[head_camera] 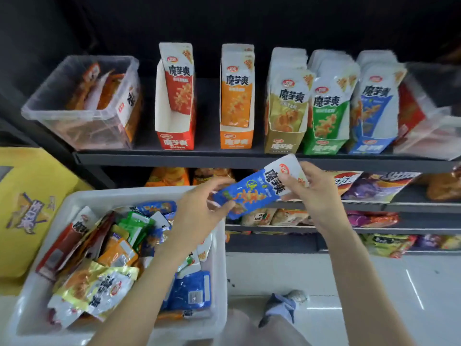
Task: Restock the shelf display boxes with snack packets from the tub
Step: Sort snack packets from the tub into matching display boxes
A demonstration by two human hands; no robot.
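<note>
Packet [259, 187], blue, is held in the air between both hands just below the shelf [174, 158] lip, tilted with its white top toward the upper right. The left hand [199, 208] pinches its lower blue end and the right hand [316, 193] pinches the white top, so each grip is closed on the packet. Its home looks to be the blue box [369, 146] at the right of the row, which already stands packed with matching packets. To do this step well, I would turn the packet upright, print facing out, release the left hand, and slide it in behind the front packets instead of forcing it down on top. Room there is tight: the green box [321, 143] touches the blue box on its left, and a clear bin [429, 136] sits just beside it on the right. The lift must clear the shelf lip first. The red box [174, 141] and orange box [237, 141] have plenty of space but take other colours. The tub [219, 245] sits low at the left, heaped with mixed packets, well clear of the path upward.
</note>
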